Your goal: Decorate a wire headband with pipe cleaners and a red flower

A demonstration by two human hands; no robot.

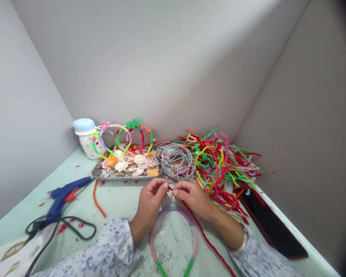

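Pinched between the fingers of my left hand (pixel 152 200) and my right hand (pixel 194 198) is a red pipe cleaner (pixel 203 232). Its long tail runs under my right hand down to the bottom edge; the short end is mostly hidden by my fingertips. Both hands are closed, held close together just in front of the tray. On the table below them lies a headband (pixel 195 240) wrapped in purple, pink and green, its lower ends cut off by the frame. Neither hand touches it, as far as I can see.
A metal tray (pixel 127 178) holds seashells, with wrapped headbands (pixel 135 127) standing in it. Bare wire hoops (pixel 177 163) and a heap of coloured pipe cleaners (pixel 222 161) lie to its right. A blue glue gun (pixel 59 198), a lidded cup (pixel 88 140) and a black mat (pixel 273 227) flank them.
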